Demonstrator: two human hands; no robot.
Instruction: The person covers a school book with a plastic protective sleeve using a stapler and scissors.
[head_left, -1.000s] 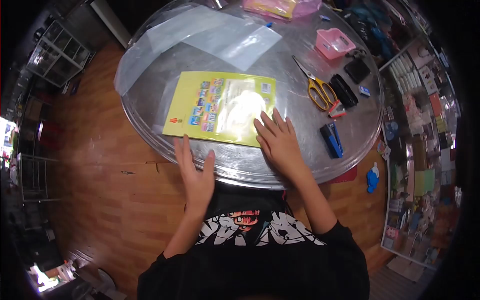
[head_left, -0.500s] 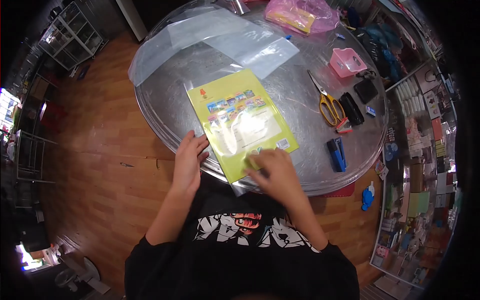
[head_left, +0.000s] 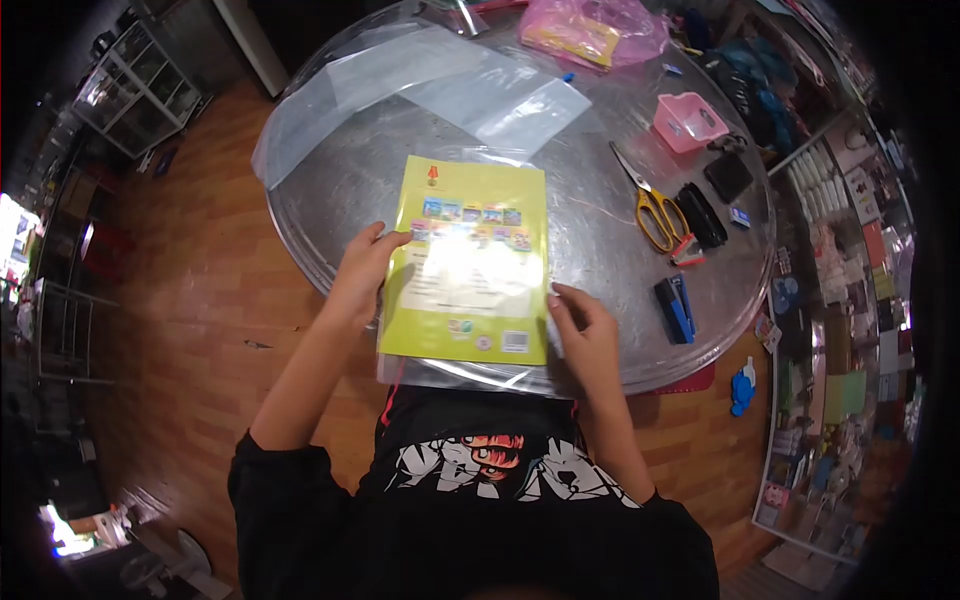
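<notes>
A yellow-green book [head_left: 430, 330] lies straight in front of me near the table's front edge, its back cover with small pictures and a barcode facing up. Clear plastic [head_left: 400, 370] sticks out below its bottom edge. My left hand [head_left: 362, 278] grips the book's left edge, thumb on top and the other fingers partly hidden. At the right edge, my right hand [head_left: 588, 335] has thumb and fingers curled round the side of the book. Glare washes out the middle of the cover.
Clear plastic sheets [head_left: 500, 95] lie behind the book on the round metal table [head_left: 330, 215]. To the right are scissors [head_left: 655, 215], a black case [head_left: 703, 215], a blue stapler [head_left: 674, 310] and a pink basket [head_left: 690, 122]. A pink bag [head_left: 600, 30] sits at the back.
The book has turned from a slant to nearly straight. My right hand has left the cover's lower part for the right edge, and my left hand has moved up onto the left edge.
</notes>
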